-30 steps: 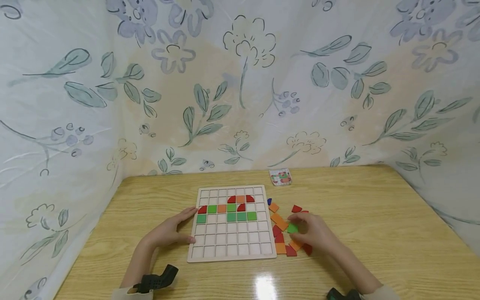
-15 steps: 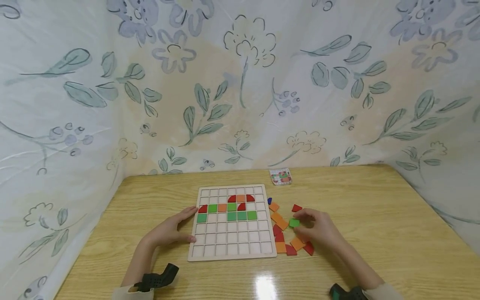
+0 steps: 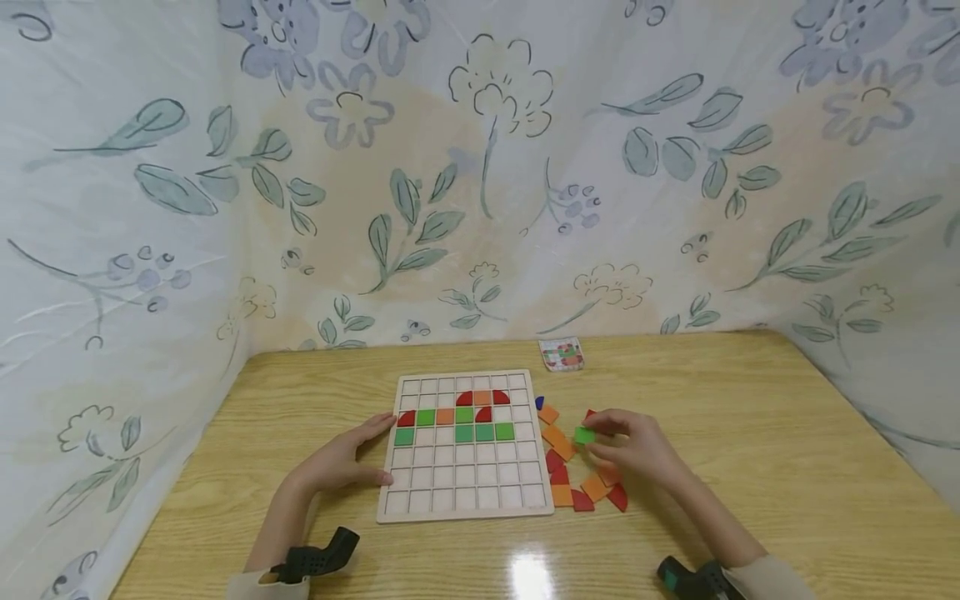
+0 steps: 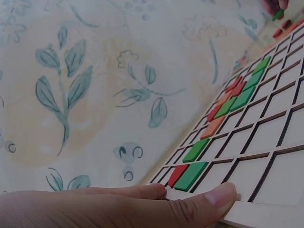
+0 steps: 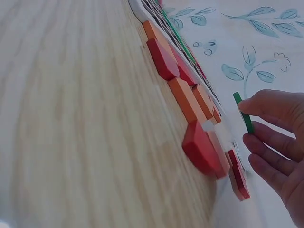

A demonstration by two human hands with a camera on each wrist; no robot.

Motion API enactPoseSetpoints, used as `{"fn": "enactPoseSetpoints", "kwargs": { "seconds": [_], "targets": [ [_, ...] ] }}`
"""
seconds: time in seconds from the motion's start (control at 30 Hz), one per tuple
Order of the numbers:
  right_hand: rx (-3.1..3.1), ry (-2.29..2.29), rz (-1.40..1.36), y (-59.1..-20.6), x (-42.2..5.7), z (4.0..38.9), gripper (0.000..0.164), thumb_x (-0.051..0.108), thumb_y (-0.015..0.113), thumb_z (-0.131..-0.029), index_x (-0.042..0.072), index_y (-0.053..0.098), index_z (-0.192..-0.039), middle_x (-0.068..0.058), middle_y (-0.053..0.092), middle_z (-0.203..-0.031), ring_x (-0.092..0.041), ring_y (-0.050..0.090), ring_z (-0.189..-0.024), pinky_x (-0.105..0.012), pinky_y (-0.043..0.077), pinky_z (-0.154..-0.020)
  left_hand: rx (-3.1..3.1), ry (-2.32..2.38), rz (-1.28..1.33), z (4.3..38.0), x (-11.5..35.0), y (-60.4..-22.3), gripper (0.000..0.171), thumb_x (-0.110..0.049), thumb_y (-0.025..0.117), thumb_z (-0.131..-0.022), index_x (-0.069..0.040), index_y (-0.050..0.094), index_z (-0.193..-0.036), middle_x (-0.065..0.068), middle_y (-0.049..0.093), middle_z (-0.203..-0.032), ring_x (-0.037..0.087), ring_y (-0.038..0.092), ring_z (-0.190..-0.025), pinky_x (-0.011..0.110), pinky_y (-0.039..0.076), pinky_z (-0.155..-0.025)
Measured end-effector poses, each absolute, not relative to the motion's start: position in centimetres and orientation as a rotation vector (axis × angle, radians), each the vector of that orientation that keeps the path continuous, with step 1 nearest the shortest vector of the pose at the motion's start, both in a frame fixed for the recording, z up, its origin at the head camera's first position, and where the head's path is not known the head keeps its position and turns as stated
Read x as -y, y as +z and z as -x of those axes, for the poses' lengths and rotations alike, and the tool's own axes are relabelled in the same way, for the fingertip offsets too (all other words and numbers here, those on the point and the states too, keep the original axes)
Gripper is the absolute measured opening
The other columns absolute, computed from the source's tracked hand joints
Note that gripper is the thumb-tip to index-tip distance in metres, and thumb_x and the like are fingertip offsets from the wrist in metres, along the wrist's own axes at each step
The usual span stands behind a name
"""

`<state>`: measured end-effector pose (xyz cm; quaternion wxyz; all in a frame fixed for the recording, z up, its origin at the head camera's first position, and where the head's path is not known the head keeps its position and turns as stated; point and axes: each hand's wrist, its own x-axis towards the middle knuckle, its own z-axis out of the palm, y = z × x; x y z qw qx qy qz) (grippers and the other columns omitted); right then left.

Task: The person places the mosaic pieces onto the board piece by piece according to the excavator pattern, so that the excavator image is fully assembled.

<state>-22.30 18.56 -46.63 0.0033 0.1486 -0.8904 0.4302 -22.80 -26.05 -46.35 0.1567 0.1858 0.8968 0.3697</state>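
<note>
Two hands are sharing the work: my left hand (image 3: 339, 460) is resting against the left edge of the grid board (image 3: 465, 492), fingers straight along the rim and thumb pressing the frame, steadying it without gripping. My right hand (image 3: 637, 450) is pinching a green square tile (image 3: 584, 434) between thumb and fingertips, holding it lifted just above the loose pile of orange and red pieces (image 3: 581, 487) lying on the table (image 3: 750, 433) beside the board's right edge. On the board, red, green and orange tiles are already sitting in the upper rows, while the lower rows are showing bare cells. I judge that I am in the carrying step. Next, I am thinking, the tile needs turning flat, squaring with an open cell, and lowering in without nudging its neighbours.
</note>
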Motion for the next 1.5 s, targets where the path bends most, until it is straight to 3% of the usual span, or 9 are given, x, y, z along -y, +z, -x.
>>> {"fn": "enactPoseSetpoints", "kwargs": {
  "seconds": [0.37,0.63,0.87,1.1,1.5],
  "targets": [
    [2.79,1.384,-0.589,-46.2,-15.5,24.0,0.023,0.025,0.074,-0.078,0.018,0.069,-0.1,0.003,0.068,-0.1,-0.022,0.061,-0.099,-0.042,0.05,-0.087,-2.564,1.069,-0.522,22.9,26.1,-46.5,0.092,-0.037,0.077,-0.07,-0.01,0.031,-0.145,0.017,0.023,-0.151,0.041,0.016,-0.137,0.059,0.019,-0.106],
    [2.707,1.329,-0.762,-46.1,-12.6,25.6,0.017,0.015,0.074,-0.078,0.013,0.071,-0.095,0.0,0.069,-0.097,-0.02,0.062,-0.093,-0.043,0.05,-0.086,-2.565,1.075,-0.523,22.7,26.1,-46.5,0.092,-0.037,0.078,-0.07,-0.01,0.032,-0.145,0.017,0.023,-0.151,0.04,0.017,-0.137,0.059,0.02,-0.106],
    [2.681,1.083,-0.888,-46.3,-9.9,27.0,0.013,0.013,0.074,-0.077,0.011,0.072,-0.09,0.001,0.069,-0.093,-0.015,0.061,-0.087,-0.033,0.052,-0.076,-2.561,1.079,-0.501,22.7,26.1,-46.6,0.092,-0.037,0.078,-0.07,-0.011,0.032,-0.145,0.015,0.023,-0.151,0.04,0.016,-0.138,0.06,0.019,-0.106],
    [2.747,0.903,-0.947,-46.3,-8.3,27.8,0.013,0.014,0.072,-0.079,0.008,0.073,-0.091,-0.003,0.068,-0.095,-0.02,0.062,-0.093,-0.036,0.051,-0.083,-2.563,1.078,-0.525,22.8,26.0,-46.6,0.091,-0.037,0.077,-0.071,-0.011,0.031,-0.145,0.017,0.022,-0.151,0.041,0.016,-0.137,0.06,0.019,-0.106],
    [2.774,0.87,-1.014,-46.5,-8.1,28.1,0.012,0.012,0.07,-0.081,0.006,0.073,-0.092,-0.005,0.068,-0.096,-0.022,0.061,-0.095,-0.034,0.052,-0.082,-2.572,1.073,-0.502,22.7,26.0,-46.6,0.091,-0.037,0.078,-0.07,-0.012,0.033,-0.144,0.015,0.023,-0.151,0.04,0.016,-0.138,0.06,0.019,-0.106]
  ]
}}
